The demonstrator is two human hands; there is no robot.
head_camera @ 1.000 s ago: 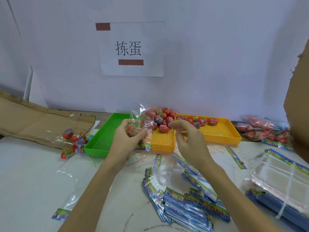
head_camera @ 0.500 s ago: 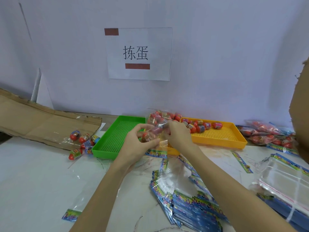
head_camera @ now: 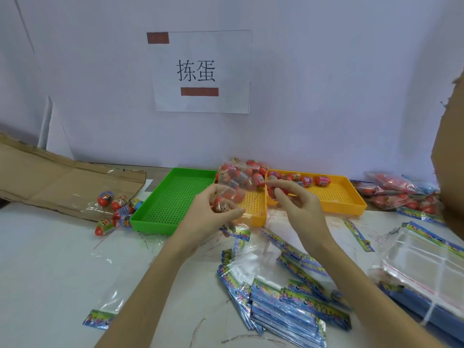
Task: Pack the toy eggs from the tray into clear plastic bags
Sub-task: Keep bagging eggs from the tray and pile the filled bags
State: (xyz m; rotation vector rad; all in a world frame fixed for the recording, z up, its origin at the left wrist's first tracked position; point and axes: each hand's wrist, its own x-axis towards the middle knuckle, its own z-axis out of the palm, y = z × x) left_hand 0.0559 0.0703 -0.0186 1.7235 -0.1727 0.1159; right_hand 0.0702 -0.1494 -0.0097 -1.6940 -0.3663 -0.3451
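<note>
Head view, frame centre: left hand (head_camera: 213, 209) pinches bag (head_camera: 232, 189) upright, mouth toward right hand (head_camera: 296, 199), which pinches an egg (head_camera: 271, 191) just beside it, over yellow tray (head_camera: 334, 204).

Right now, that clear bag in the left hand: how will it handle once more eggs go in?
The clear bag is likely floppy: its film creases and sags around the eggs in the left hand. Probably slippery, since the glossy film glints. The eggs inside look rounded, so they may shift and swing the bag if the grip stays at one edge.
</note>
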